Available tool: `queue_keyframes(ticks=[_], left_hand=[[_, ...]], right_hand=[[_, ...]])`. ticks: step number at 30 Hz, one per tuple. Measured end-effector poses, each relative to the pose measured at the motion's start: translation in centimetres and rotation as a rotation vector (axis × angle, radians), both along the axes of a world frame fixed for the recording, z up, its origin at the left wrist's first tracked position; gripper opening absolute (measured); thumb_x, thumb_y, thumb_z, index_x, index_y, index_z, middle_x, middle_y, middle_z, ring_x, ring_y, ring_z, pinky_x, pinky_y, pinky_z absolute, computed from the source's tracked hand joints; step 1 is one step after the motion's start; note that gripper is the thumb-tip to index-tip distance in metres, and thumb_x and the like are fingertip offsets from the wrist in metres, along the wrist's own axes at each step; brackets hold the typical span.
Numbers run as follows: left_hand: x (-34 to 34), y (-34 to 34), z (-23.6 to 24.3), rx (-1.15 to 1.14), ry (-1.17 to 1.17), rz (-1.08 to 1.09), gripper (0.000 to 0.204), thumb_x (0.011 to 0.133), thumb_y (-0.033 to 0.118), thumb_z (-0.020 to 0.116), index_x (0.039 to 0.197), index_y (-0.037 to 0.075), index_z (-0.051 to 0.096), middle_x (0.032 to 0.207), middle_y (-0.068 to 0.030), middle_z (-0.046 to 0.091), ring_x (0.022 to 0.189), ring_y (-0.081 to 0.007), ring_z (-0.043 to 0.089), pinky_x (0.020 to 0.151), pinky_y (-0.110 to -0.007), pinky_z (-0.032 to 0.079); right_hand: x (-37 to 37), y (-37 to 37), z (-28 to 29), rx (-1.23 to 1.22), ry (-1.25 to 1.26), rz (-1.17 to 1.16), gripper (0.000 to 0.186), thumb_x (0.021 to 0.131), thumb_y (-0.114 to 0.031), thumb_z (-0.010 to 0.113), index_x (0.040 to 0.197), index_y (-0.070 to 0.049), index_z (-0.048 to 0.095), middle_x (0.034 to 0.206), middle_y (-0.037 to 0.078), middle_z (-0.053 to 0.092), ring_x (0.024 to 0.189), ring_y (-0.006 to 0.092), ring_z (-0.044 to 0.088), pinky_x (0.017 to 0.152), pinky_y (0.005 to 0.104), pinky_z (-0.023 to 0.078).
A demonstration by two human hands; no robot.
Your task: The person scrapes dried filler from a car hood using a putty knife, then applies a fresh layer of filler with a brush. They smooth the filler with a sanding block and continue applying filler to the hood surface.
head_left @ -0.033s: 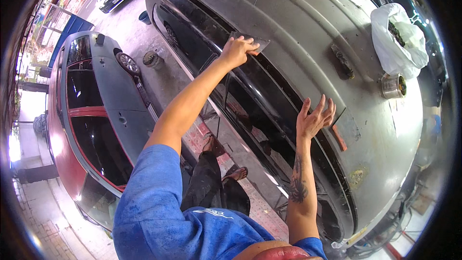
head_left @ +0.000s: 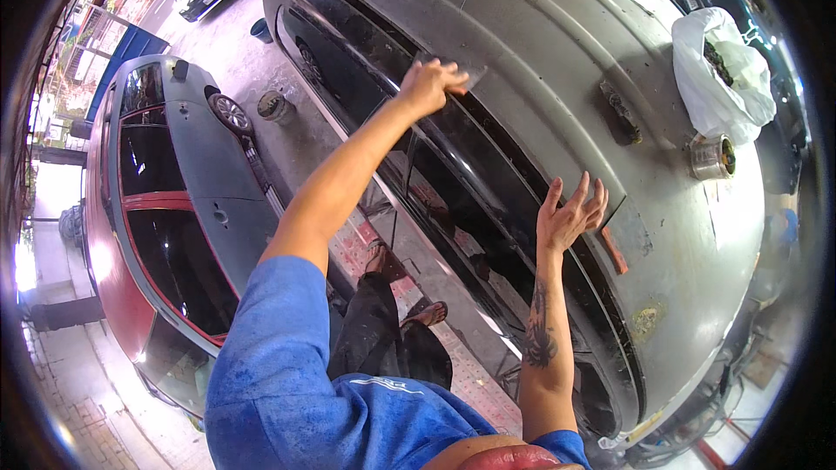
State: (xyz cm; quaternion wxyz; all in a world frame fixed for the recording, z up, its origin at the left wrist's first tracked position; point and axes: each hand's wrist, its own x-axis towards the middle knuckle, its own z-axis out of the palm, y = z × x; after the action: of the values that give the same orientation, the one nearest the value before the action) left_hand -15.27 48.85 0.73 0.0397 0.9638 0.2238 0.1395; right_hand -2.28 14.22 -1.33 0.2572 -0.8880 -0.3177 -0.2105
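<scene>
My left hand (head_left: 427,89) is closed on a small reddish-brown flat piece (head_left: 460,89). It presses this against the dark groove along the edge of a grey car roof (head_left: 540,61); a dark thin patch by the fingertips is too blurred to name. Nearer to me, my right hand (head_left: 568,216) lies on the roof edge, fingers spread and holding nothing. Just beside it on the roof is a reddish-brown strip (head_left: 614,250). Farther right, a dark, crusted oblong object (head_left: 619,111) rests on the roof panel.
A white plastic bag (head_left: 727,78) with dark contents and an open tin (head_left: 712,157) stand on the roof at the right. Another car (head_left: 187,174), grey and red, is parked at the left. Between the cars a bucket (head_left: 274,108) stands on the floor.
My left hand has shifted slightly, its fingers turning over the reddish-brown piece. My right hand stays where it was.
</scene>
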Motion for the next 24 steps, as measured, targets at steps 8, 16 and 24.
queue_keyframes(ticks=[8, 16, 24], left_hand=[[0.0, 3.6, 0.1, -0.131, 0.006, -0.019, 0.034, 0.085, 0.007, 0.059, 0.112, 0.022, 0.074, 0.129, -0.0087, 0.063, 0.117, -0.0294, 0.062, 0.096, -0.042, 0.051], [-0.2, 9.7, -0.9, -0.009, -0.47, -0.028, 0.037, 0.08, 0.004, 0.057, 0.108, 0.02, 0.074, 0.11, -0.0053, 0.071, 0.092, -0.0297, 0.069, 0.086, -0.038, 0.055], [-1.7, 13.2, 1.2, -0.14, -0.05, -0.049, 0.037, 0.085, 0.004, 0.059, 0.114, 0.022, 0.073, 0.134, -0.006, 0.06, 0.12, -0.0239, 0.061, 0.096, -0.038, 0.052]], right_hand=[[0.3, 1.0, 0.1, -0.012, -0.012, -0.027, 0.055, 0.095, -0.043, 0.06, 0.135, -0.006, 0.051, 0.143, 0.018, 0.038, 0.138, 0.0381, 0.03, 0.11, 0.053, 0.023], [0.1, 0.9, 0.3, -0.104, -0.054, -0.067, 0.055, 0.094, -0.04, 0.061, 0.136, -0.006, 0.05, 0.143, 0.018, 0.04, 0.136, 0.0383, 0.033, 0.11, 0.0535, 0.024], [-0.2, 1.0, 0.5, -0.152, -0.041, -0.096, 0.054, 0.094, -0.035, 0.061, 0.139, -0.008, 0.049, 0.144, 0.019, 0.041, 0.137, 0.0393, 0.033, 0.11, 0.0549, 0.023]])
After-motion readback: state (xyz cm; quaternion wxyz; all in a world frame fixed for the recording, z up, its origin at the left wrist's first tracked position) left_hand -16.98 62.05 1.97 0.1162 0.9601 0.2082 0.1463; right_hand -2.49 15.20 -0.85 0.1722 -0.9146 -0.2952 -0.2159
